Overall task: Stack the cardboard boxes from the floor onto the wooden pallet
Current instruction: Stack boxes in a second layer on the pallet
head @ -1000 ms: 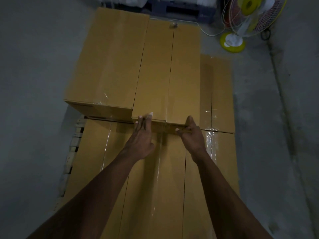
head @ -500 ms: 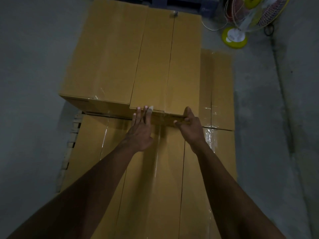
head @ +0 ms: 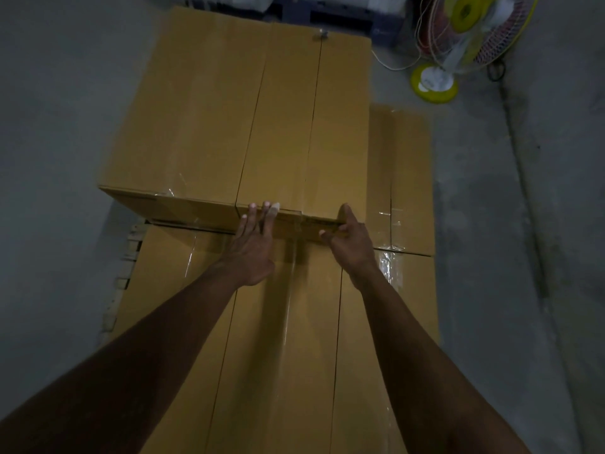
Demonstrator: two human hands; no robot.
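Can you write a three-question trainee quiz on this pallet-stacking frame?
1. True or false: both hands touch the near face of the upper-layer box.
2. Which object stands on the floor at the far right? A) a bucket B) a fan C) a ladder
3. On which side of the stack does the wooden pallet show?

Key
1. True: the left hand lies flat with fingers up on that face, and the right hand holds its near right corner.
2. B: the fan with the yellow base.
3. The left side, where the pallet edge sticks out beneath the lower-layer boxes.
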